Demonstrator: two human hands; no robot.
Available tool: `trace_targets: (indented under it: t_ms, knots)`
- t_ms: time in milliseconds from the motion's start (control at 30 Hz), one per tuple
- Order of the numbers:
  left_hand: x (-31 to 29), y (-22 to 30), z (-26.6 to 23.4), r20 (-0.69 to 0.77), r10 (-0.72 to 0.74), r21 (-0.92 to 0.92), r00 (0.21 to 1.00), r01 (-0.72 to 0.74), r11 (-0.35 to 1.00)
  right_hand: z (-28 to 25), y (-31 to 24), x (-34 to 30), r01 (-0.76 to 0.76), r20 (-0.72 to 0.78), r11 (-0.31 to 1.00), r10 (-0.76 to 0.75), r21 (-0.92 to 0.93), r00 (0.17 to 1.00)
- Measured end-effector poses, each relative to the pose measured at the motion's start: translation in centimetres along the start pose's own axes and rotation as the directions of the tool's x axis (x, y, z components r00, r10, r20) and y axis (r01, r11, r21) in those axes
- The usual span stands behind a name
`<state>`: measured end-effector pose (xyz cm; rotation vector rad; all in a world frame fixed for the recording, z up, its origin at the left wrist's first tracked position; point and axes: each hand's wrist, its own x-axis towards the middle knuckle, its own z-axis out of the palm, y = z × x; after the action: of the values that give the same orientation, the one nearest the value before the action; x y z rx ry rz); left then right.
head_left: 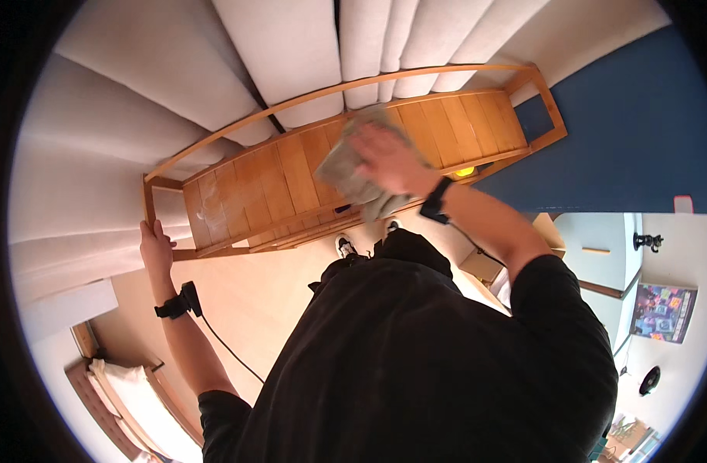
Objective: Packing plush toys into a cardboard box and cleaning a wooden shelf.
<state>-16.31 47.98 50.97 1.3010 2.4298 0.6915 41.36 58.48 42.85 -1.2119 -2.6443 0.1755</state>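
A slatted wooden rack (292, 181) stands in front of me, with rails along its edges and a whitish smear on the left part of its top. My left hand (157, 243) is closed around the post at the rack's left end. Over the middle of the slats, my right hand (388, 158) presses a grey-green cloth (339, 171) under its palm. Motion blurs the right fingers and part of the cloth. One end of the cloth hangs over the near rail. Black bands circle both wrists, the left one with a small black device and a cable.
Pale curtains (292, 46) hang right behind the rack. A dark blue panel (616, 131) borders its right end. Something yellow (465, 171) shows beneath the near right rail. Cardboard boxes (481, 266) and a light cabinet (600, 251) stand to the right. My shoes (346, 245) are close to the rack.
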Motion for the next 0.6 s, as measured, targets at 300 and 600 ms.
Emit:
trace_targets:
  t_ms: [300,600]
  knots:
    - [0.4,0.8,0.7,0.008,-0.031,-0.001,0.999,0.031,1.0,-0.5,12.6,-5.7,-0.393,-0.116,0.887,0.376,-0.242,0.919]
    - [1.1,0.2,0.0,0.08,-0.056,-0.149,0.995,0.067,0.987,4.4,-10.4,11.2,0.46,-0.069,0.869,-0.456,0.183,0.887]
